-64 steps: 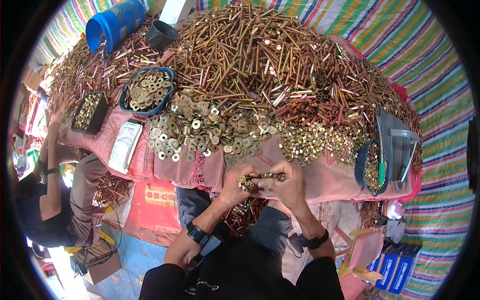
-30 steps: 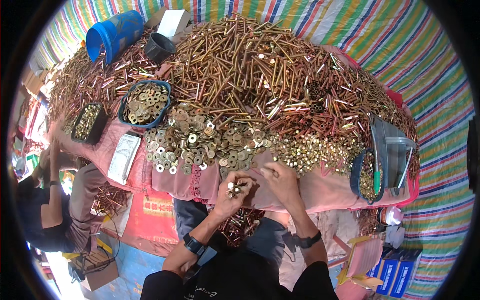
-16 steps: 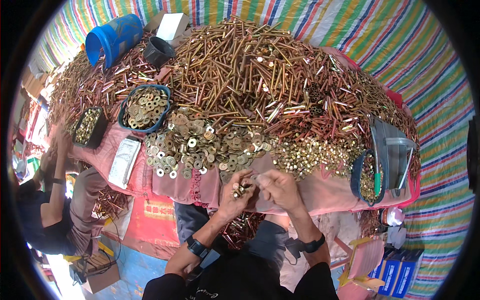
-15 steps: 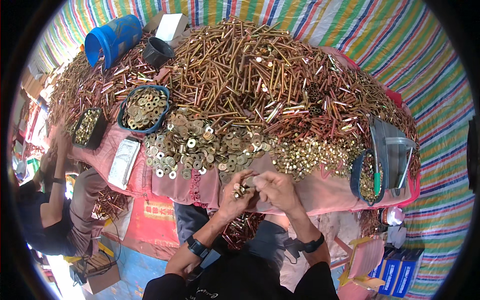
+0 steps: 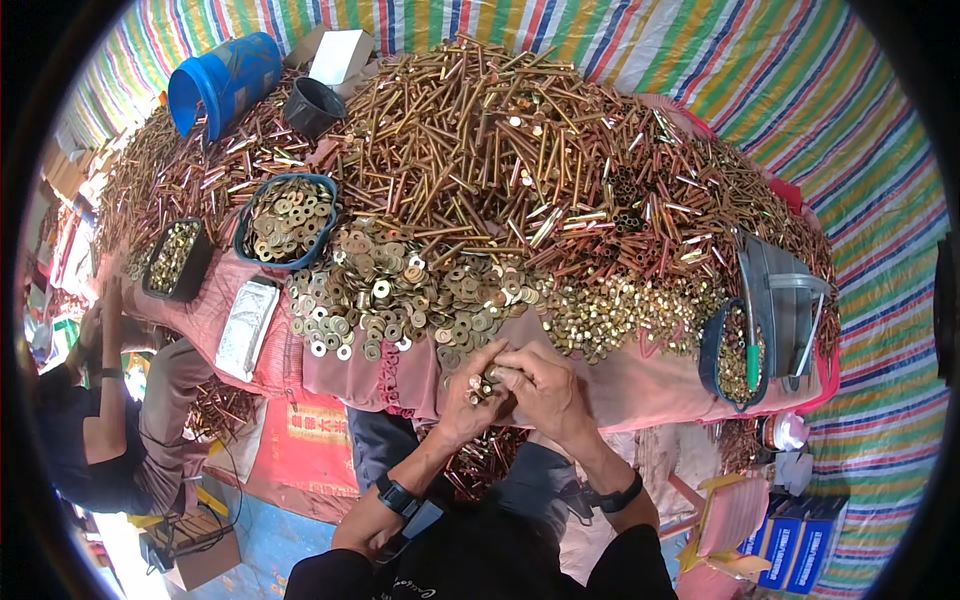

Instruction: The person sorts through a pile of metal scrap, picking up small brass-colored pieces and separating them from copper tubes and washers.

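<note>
Both hands are together at the lower centre of the frame, at the near edge of the bench (image 5: 620, 395). The left hand (image 5: 468, 390) is curled with fingers pinched on a small brass-coloured fastener assembly (image 5: 487, 381). The right hand (image 5: 545, 392) closes over the same item from the other side, fingertips pressed to it. The item is largely covered by the fingers; it appears to be a short bolt with washers or a nut, but that cannot be confirmed at this size.

Change noted: two seconds ago the hands held the item lower and nearer the body, clear of the bench edge. They have since risen toward the loose spread of washers (image 5: 400, 300) and now sit just below it, the left fingers close to the nearest washers. Over the last half second the grip has tightened and the hands have drawn closer together. In my judgement the piece is being fitted or threaded by hand rather than freshly picked.

Surroundings: a large heap of long bolts (image 5: 520, 150) fills the upper centre, a band of small nuts (image 5: 620, 315) lies at centre right, and a blue tray of washers (image 5: 285, 218) sits at upper left.
</note>
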Motion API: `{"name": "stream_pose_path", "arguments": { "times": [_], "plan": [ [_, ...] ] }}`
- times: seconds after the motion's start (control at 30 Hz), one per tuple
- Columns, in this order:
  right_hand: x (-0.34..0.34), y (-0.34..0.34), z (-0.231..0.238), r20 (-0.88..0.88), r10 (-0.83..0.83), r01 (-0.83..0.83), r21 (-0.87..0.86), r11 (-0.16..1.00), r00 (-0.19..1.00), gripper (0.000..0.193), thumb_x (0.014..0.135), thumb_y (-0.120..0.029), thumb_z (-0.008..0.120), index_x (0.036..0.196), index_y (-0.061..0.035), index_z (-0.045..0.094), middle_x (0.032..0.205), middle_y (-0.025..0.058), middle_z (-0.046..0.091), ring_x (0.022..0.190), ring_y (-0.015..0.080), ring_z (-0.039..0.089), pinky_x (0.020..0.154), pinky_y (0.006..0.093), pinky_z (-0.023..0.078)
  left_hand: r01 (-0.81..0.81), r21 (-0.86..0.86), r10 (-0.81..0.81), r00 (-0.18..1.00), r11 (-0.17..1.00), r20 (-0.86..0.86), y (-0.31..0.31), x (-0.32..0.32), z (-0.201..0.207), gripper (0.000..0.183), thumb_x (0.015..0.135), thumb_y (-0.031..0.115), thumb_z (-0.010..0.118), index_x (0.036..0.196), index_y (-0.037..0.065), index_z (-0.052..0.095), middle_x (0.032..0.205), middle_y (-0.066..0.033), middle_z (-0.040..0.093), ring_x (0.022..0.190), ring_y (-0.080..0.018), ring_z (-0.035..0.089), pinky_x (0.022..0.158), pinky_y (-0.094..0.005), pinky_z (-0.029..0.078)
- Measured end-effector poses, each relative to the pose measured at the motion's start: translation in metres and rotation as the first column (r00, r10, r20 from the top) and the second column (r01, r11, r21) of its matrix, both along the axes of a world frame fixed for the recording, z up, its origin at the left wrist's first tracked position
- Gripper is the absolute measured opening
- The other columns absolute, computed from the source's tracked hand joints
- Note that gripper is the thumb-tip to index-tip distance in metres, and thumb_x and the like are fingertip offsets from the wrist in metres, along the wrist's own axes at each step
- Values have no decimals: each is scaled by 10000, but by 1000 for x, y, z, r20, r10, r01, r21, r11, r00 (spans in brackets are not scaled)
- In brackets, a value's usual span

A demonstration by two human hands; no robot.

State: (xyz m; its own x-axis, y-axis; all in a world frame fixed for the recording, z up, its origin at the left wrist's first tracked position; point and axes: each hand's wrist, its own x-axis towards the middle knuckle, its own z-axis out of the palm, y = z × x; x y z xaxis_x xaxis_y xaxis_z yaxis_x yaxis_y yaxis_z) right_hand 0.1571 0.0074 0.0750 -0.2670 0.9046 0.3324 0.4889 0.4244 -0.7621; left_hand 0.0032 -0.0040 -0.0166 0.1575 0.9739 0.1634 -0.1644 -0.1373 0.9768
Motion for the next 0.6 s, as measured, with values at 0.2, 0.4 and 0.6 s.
{"name": "stream_pose_path", "arguments": {
  "times": [0.2, 0.4, 0.6],
  "plan": [
    [17, 5, -5, -21, -221, 222, 67, 973, 975, 118, 964, -75, 761, 1042, 5, 721, 855, 103, 666, 736, 198, 674, 645, 325, 526, -44, 26, 43, 998, 999, 45, -3, -4, 9, 431, 1033, 143, 686, 1427, -24, 637, 1452, -176, 651, 1336, -268, 617, 1144, -408, 468],
    [28, 15, 3, -20, -326, 326, 118, 938, 945, 111, 951, -64, 772, 1007, 2, 702, 861, 90, 673, 732, 189, 651, 658, 333, 522, -135, -141, 148, 985, 981, 90, -5, -12, 23, 355, 1064, 181, 681, 1337, -46, 701, 1480, -201, 635, 1389, -281, 587, 1179, -403, 447],
    [9, 12, -5, 21, -44, 44, 40, 998, 999, 136, 961, -131, 760, 1029, -21, 718, 909, 147, 684, 800, 313, 697, 691, 393, 545, -135, 156, 161, 972, 978, -170, 6, -4, 26, 215, 987, 10, 723, 1199, -27, 734, 1130, -160, 756, 1030, -263, 729, 911, -358, 570]
  ]
}}
